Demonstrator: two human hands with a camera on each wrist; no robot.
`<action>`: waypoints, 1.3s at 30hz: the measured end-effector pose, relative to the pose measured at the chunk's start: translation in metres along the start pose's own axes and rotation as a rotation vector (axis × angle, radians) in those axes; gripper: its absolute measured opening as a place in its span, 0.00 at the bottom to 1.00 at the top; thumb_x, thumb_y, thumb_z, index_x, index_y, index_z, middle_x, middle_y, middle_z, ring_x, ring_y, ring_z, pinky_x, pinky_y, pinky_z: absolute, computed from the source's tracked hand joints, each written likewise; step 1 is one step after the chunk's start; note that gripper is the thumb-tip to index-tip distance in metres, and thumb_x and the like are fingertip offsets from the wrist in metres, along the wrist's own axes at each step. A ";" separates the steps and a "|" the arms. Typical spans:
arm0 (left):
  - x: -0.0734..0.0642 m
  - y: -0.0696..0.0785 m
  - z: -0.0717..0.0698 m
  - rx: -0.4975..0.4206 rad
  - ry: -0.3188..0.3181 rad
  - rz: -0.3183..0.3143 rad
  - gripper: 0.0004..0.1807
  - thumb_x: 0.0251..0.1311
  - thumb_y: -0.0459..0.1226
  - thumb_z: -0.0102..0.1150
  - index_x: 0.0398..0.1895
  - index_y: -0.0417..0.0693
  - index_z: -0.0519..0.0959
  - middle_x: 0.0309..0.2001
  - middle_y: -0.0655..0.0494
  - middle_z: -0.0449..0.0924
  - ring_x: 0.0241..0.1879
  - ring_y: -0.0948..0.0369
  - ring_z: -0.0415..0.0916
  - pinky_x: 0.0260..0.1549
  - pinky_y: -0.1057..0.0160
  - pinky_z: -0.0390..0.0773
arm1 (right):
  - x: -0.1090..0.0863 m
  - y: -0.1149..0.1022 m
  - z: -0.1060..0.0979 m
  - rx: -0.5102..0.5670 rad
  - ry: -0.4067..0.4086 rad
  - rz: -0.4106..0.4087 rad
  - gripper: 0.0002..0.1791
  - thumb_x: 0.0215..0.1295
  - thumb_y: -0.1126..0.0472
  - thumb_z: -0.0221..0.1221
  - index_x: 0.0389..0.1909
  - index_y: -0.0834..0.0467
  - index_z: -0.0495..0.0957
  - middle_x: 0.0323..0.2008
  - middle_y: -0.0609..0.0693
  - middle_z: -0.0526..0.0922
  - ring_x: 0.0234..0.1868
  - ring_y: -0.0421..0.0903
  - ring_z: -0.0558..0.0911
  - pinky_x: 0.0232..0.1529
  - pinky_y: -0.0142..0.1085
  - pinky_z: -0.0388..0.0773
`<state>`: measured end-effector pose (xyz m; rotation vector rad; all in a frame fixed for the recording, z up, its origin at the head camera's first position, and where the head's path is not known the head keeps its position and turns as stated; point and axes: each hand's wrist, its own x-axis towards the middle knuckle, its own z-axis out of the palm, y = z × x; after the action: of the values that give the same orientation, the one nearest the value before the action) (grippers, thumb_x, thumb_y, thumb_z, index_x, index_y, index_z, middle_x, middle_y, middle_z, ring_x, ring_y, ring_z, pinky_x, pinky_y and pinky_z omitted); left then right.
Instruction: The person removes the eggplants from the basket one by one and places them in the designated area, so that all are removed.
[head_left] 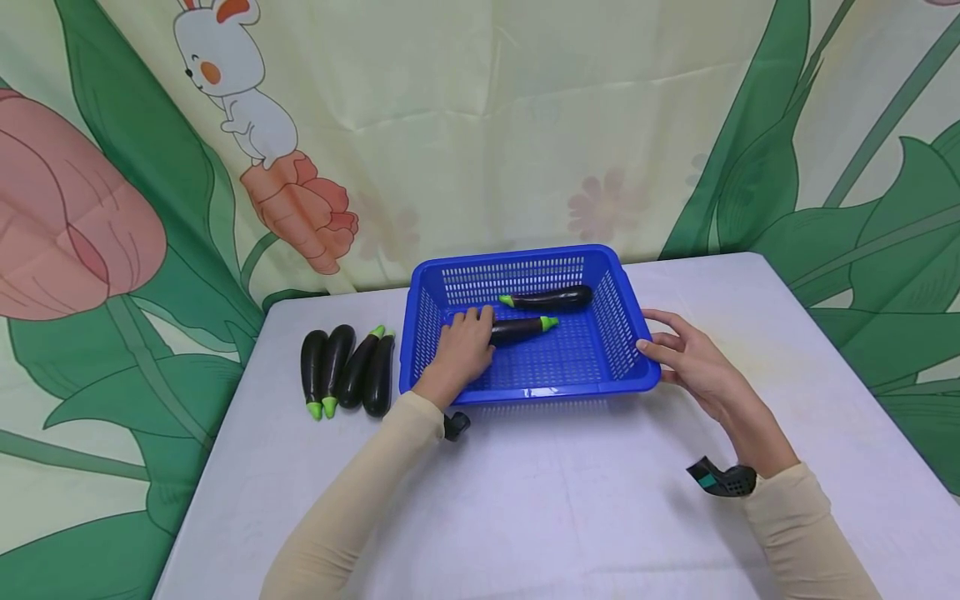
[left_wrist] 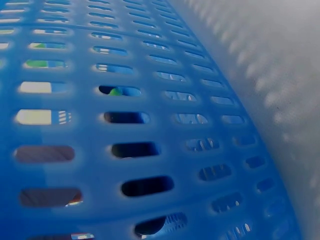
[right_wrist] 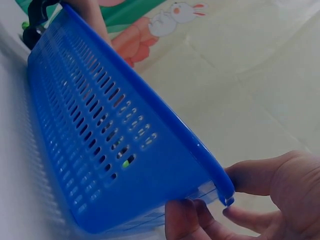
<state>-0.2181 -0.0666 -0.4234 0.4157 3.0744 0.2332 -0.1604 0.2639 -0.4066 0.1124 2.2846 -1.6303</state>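
A blue plastic basket (head_left: 525,392) with slotted walls stands on the table. My left hand (head_left: 463,346) reaches over its near left side and grips the fat end of an eggplant (head_left: 517,331), whose green stem points right. The basket wall (left_wrist: 90,170) fills the left wrist view and hides most of that hand. Behind this eggplant lies a second eggplant (head_left: 555,298), stem to the left. With the thumb over the rim and fingers outside, my right hand (head_left: 693,358) holds the basket's right end; in the right wrist view the fingers (right_wrist: 182,220) curl beneath the rim.
Several eggplants (head_left: 356,367) lie side by side on the white-covered table (head_left: 570,500), just left of the basket. Close behind the table hangs a printed curtain (head_left: 480,125). Black wrist cameras (head_left: 723,479) are worn on both wrists.
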 end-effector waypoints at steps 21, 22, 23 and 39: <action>-0.002 0.000 -0.003 -0.035 -0.023 0.060 0.28 0.71 0.36 0.63 0.71 0.42 0.68 0.60 0.39 0.78 0.57 0.46 0.79 0.58 0.48 0.83 | 0.001 0.002 0.000 -0.003 -0.001 -0.004 0.46 0.77 0.43 0.57 0.85 0.49 0.43 0.73 0.69 0.67 0.52 0.39 0.82 0.49 0.29 0.83; -0.002 0.000 -0.004 -0.033 -0.027 0.061 0.28 0.71 0.36 0.63 0.71 0.42 0.69 0.60 0.39 0.78 0.57 0.46 0.79 0.58 0.48 0.83 | 0.001 0.002 0.000 -0.002 -0.001 -0.002 0.46 0.77 0.43 0.57 0.85 0.49 0.43 0.74 0.69 0.67 0.52 0.39 0.82 0.49 0.28 0.83; -0.003 -0.001 -0.004 -0.031 -0.029 0.062 0.28 0.71 0.36 0.63 0.71 0.42 0.69 0.60 0.40 0.78 0.57 0.47 0.79 0.58 0.48 0.83 | 0.001 0.002 0.000 -0.001 -0.002 0.000 0.46 0.77 0.43 0.57 0.85 0.49 0.43 0.74 0.69 0.66 0.52 0.40 0.82 0.49 0.28 0.83; -0.012 -0.004 -0.012 -0.125 0.037 0.080 0.20 0.66 0.33 0.67 0.61 0.46 0.78 0.55 0.43 0.79 0.52 0.49 0.78 0.53 0.48 0.84 | -0.001 0.001 0.001 0.004 0.001 0.009 0.46 0.78 0.44 0.56 0.85 0.49 0.43 0.73 0.68 0.67 0.52 0.40 0.82 0.49 0.28 0.83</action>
<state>-0.2079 -0.0750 -0.4121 0.5345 3.0604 0.4369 -0.1591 0.2631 -0.4079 0.1238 2.2786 -1.6310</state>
